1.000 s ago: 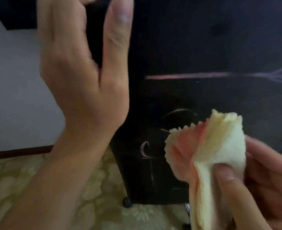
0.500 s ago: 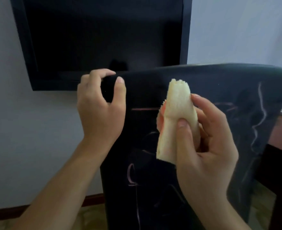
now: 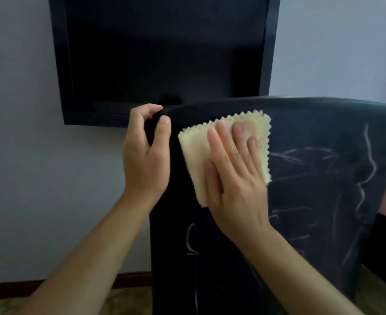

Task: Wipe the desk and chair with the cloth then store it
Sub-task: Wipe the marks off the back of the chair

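The right hand (image 3: 235, 176) lies flat with straight fingers on the cream cloth (image 3: 224, 155), pressing it against the upper back of the dark chair (image 3: 312, 178); the cloth spreads out beneath the palm and fingers. The left hand (image 3: 145, 155) curls round the chair's top left corner, though its fingertips are hidden behind the edge.

The cloth (image 3: 224, 151) is pale yellow with zigzag-cut edges. It lies spread flat against the rear face of the chair (image 3: 312, 201) backrest, near the upper left corner, tilted so one corner points down. The chair backrest is black, upright, with a curved top edge. Faint pink scribble marks cover its rear face, right of and below the cloth.
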Demonstrator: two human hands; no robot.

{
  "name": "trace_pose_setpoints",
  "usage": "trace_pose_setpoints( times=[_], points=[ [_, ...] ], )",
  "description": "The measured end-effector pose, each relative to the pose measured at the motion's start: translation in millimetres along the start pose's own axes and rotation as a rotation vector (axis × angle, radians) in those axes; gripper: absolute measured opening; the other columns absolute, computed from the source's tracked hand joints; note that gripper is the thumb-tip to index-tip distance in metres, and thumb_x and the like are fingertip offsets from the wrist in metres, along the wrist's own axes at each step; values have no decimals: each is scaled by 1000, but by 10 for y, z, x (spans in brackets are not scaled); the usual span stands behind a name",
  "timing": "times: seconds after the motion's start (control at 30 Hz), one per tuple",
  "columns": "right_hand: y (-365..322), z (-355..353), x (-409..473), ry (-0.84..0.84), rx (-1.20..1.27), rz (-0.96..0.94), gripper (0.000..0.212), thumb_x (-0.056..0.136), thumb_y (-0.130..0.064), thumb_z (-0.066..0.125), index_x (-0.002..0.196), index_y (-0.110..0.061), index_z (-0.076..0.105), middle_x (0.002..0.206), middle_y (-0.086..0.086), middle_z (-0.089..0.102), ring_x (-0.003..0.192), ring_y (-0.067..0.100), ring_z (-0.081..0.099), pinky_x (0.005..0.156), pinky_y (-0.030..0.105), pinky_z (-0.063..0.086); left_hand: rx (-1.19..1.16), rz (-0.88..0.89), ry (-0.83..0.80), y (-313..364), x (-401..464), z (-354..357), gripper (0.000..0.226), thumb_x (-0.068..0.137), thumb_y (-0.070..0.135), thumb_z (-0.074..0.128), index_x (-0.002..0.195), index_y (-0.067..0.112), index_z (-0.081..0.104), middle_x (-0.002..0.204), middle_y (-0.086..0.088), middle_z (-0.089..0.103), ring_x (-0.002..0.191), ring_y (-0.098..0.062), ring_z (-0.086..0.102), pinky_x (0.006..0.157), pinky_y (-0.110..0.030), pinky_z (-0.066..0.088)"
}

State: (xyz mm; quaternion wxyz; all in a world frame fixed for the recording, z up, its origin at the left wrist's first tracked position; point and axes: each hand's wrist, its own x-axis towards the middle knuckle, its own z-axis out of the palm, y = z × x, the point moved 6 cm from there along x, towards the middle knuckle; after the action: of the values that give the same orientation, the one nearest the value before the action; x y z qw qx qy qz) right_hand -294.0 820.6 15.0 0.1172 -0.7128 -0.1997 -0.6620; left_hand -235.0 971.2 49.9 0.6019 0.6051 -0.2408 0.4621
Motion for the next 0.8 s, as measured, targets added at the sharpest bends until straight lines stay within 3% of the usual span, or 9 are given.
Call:
trace_pose_setpoints(
  times=[0.1, 0.23, 0.33, 0.4, 0.5, 0.63, 0.8],
  points=[
    [172, 269, -100, -62, -129, -53, 43, 104, -15, 48, 146, -4, 44, 155, 15, 34, 147, 36, 26, 118, 59, 22, -22, -91, -80, -191, -111, 43, 35, 99, 36, 57, 131, 24, 47, 106, 20, 64, 100, 3, 63, 81, -15, 51],
    [102, 304, -212, 54, -112, -159, 33, 103, -11, 51, 136, -6, 57, 144, 14, 51, 139, 35, 42, 114, 54, 35, -65, -125, -10, -254, -160, 35, 37, 95, 37, 63, 128, 24, 51, 109, 13, 67, 102, 1, 64, 85, -20, 52],
    [48, 299, -417, -12, -116, -272, 35, 99, -3, 53, 131, -10, 62, 133, 7, 63, 118, 23, 64, 96, 33, 50, -77, -125, 5, -241, -176, 45, 36, 96, 37, 63, 127, 25, 51, 111, 10, 66, 103, -1, 64, 87, -21, 53],
    [73, 217, -412, -10, -131, -314, 35, 95, -7, 61, 130, -11, 63, 130, 3, 65, 99, 17, 68, 84, 28, 44, -78, -123, -3, -230, -187, 33, 33, 96, 37, 63, 125, 27, 50, 109, 11, 66, 101, -2, 65, 86, -22, 54],
    [111, 107, -269, 59, -114, -334, 28, 97, -12, 62, 125, -10, 67, 134, 5, 62, 103, 25, 64, 87, 36, 47, -86, -126, -26, -246, -197, 35, 31, 96, 39, 62, 122, 27, 51, 105, 9, 67, 97, -3, 66, 82, -22, 54],
    [165, 97, -130, 107, -62, -374, 26, 91, -1, 68, 117, -5, 72, 125, 15, 66, 94, 39, 64, 83, 47, 52, -81, -143, -31, -294, -181, 49, 30, 95, 41, 61, 118, 26, 50, 100, 10, 67, 92, -2, 66, 76, -18, 52],
    [121, 129, -154, 92, -47, -425, 24, 89, 2, 67, 104, -14, 58, 124, 17, 65, 104, 35, 55, 80, 50, 49, -94, -121, -32, -305, -173, 34, 32, 94, 43, 60, 119, 25, 49, 99, 10, 66, 91, -2, 66, 74, -17, 52]
  ],
)
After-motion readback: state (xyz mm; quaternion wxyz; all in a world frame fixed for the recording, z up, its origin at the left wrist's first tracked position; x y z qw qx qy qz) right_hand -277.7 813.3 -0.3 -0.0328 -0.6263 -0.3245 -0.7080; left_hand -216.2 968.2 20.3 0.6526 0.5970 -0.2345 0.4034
